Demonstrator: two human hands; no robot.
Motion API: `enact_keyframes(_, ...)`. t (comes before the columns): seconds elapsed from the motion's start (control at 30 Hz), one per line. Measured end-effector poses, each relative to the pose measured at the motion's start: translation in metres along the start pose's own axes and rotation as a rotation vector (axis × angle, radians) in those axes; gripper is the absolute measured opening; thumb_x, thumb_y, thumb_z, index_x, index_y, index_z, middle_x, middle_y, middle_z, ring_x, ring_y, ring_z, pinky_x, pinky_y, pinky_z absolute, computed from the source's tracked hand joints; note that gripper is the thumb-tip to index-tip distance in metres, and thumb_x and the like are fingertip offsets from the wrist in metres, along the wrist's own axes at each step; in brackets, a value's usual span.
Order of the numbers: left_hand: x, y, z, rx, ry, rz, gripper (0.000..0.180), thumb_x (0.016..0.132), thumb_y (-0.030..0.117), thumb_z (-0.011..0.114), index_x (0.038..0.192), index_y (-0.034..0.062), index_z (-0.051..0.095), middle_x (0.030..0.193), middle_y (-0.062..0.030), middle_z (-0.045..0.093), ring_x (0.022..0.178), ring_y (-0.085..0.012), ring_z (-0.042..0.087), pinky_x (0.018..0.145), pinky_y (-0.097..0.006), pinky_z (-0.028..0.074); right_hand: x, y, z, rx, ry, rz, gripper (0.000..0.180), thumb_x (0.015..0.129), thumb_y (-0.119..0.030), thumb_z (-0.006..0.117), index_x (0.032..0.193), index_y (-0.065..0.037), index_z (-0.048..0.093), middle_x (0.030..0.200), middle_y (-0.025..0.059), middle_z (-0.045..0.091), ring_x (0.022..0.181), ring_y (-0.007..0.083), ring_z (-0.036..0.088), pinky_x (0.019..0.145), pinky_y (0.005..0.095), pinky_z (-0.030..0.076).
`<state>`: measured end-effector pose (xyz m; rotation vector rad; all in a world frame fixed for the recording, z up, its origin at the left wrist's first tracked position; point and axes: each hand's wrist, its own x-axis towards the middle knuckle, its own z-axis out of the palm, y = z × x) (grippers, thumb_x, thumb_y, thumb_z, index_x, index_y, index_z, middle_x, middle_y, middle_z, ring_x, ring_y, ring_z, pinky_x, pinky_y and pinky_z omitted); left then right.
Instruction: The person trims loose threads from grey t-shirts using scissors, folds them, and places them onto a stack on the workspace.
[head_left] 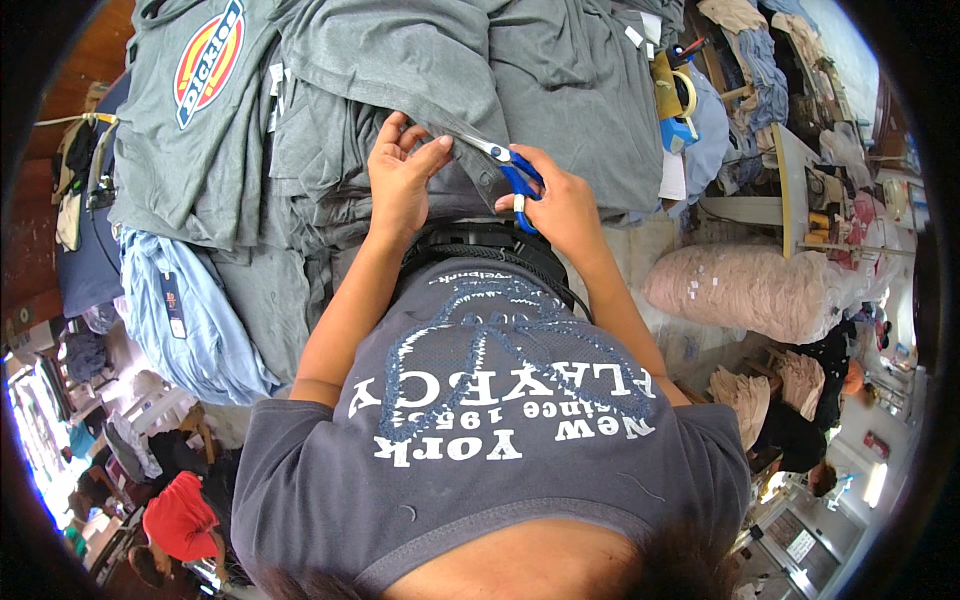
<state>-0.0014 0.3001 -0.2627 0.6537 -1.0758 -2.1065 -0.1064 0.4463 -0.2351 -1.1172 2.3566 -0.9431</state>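
Note:
Grey T-shirts (400, 50) lie heaped in front of me, one with a colourful printed badge on its chest at the far left. In my right hand (560, 200) is a pair of scissors (522, 180) with blue handles, its blades pointing up and left over a shirt's edge. My left hand (402, 175) is beside the blade tips, its fingers curled and its thumb drawn toward them. Whatever lies between those fingertips is too small to make out. The shirt's near edge (480, 165) hangs just under the blades.
A pale blue garment (185, 310) with a dark tag drapes over the table's left side. At the right are a yellow tape roll (685, 92) on a blue dispenser and a large wrapped bundle (745, 290). A person in red (182, 518) is at the lower left.

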Motion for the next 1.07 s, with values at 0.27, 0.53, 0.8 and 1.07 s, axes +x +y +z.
enact_keyframes(0.27,-0.001,-0.006,-0.003,0.010,-0.017,0.015,0.057,0.071,-0.004,0.062,0.119,-0.0031,0.032,0.096,-0.0079,0.051,0.081,-0.0146,0.057,0.069,-0.025,0.049,0.003,0.003,0.007,0.070,-0.006,-0.015,0.055,0.060,-0.027,0.073,0.107,-0.010,0.051,0.080,0.0140,0.061,0.072,0.0294,0.061,0.062,0.0356,0.046)
enact_keyframes(0.53,0.013,0.002,-0.013,-0.076,0.026,-0.120,0.041,0.072,-0.001,0.061,0.110,0.0029,0.045,0.094,-0.0036,0.057,0.085,-0.0112,0.055,0.072,-0.026,0.046,-0.004,0.013,0.011,0.095,0.011,-0.018,0.042,0.065,-0.008,0.068,0.104,-0.008,0.052,0.072,0.0093,0.063,0.066,0.0159,0.062,0.056,0.0252,0.044)
enact_keyframes(0.8,0.011,0.006,-0.009,0.002,0.016,-0.044,0.042,0.072,-0.002,0.061,0.110,0.0048,0.045,0.097,-0.0041,0.057,0.084,-0.0115,0.056,0.071,-0.025,0.046,0.005,-0.003,0.008,-0.012,0.017,-0.013,0.056,0.058,-0.030,0.074,0.107,-0.012,0.051,0.080,0.0126,0.061,0.072,0.0300,0.060,0.061,0.0371,0.046)
enact_keyframes(1.07,0.010,0.009,-0.012,0.019,0.003,-0.055,0.043,0.071,-0.002,0.062,0.110,0.0049,0.045,0.098,-0.0044,0.057,0.085,-0.0122,0.056,0.073,-0.026,0.047,0.009,0.009,0.014,0.123,-0.063,-0.055,0.049,0.063,-0.024,0.072,0.107,-0.014,0.051,0.079,0.0135,0.062,0.072,0.0289,0.061,0.063,0.0371,0.046)
